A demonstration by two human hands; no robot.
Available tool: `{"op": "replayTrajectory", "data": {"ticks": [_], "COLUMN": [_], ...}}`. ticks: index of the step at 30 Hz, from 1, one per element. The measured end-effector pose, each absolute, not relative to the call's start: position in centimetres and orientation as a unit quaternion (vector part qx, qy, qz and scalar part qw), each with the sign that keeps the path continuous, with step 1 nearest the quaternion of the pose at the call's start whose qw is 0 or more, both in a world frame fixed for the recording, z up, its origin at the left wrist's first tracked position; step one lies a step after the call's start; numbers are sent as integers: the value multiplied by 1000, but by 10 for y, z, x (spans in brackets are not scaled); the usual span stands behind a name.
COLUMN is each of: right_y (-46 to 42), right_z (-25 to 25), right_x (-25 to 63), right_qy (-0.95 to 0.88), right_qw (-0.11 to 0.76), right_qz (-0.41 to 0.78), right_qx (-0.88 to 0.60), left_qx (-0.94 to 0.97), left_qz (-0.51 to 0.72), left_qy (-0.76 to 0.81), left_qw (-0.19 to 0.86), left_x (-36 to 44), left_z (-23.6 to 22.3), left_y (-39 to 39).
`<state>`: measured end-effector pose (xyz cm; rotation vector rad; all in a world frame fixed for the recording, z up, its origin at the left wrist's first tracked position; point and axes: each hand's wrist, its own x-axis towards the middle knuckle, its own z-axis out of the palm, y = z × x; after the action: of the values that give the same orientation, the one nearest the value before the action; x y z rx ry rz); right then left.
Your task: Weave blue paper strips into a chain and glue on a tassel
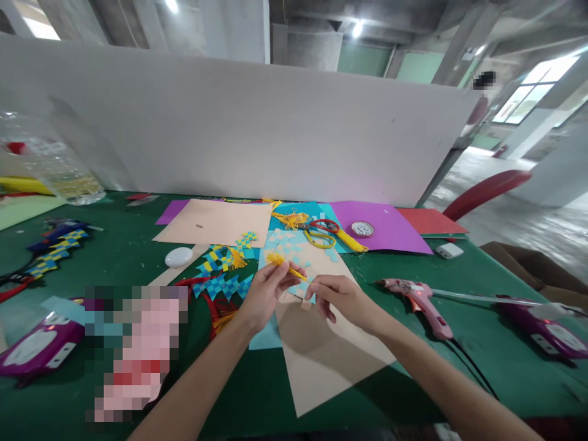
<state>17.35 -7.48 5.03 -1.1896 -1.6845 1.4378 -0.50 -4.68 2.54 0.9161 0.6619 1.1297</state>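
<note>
A small yellow tassel [276, 260] is pinched between the thumb and fingers of my left hand [265, 293], its frayed end pointing up and left. My right hand [342, 295] closes thumb and forefinger at the tassel's other, thin end. Both hands are over a beige paper sheet [321, 358] with light blue paper scraps [294, 245] near its top. Left of my hands lie woven blue-and-yellow paper strips [225, 257] and a blue zigzag strip [223, 286]. Red-handled scissors [324, 225] rest behind, beside a yellow tassel bundle [351, 241].
A pink glue gun [427, 309] lies at right, its cord running toward the front. Purple devices [546, 331] sit at both sides. A round tin [362, 229] stands on purple paper [395, 229]. A large clear bottle [59, 165] is at far left, before a white partition [239, 122].
</note>
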Motion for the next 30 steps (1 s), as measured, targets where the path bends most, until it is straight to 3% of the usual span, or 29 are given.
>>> {"op": "replayTrajectory", "data": {"ticks": [8,17,20,26,30], "right_y": [-90,-85,-86,-95,-95], "right_z": [33,30,28,26,22], "right_x": [192,208,203,186,185], "right_qy": [-602,-531,-548,-639,-611], "right_qw": [342,489,477,354,384], "right_qz": [542,420,450,510,484], "right_qx": [-476,-550,-520,-455,-496], "left_qx": [352,363,410,454,436], "left_qz": [544,534,476,421,432], "left_qy": [308,309,307,291,299], "left_qw": [697,698,715,730,731], "left_x": [-6,-5,-2,-1,-3], "left_z": [23,22,25,25,23], "left_y": [-41,-40,-45,-47,-45]}}
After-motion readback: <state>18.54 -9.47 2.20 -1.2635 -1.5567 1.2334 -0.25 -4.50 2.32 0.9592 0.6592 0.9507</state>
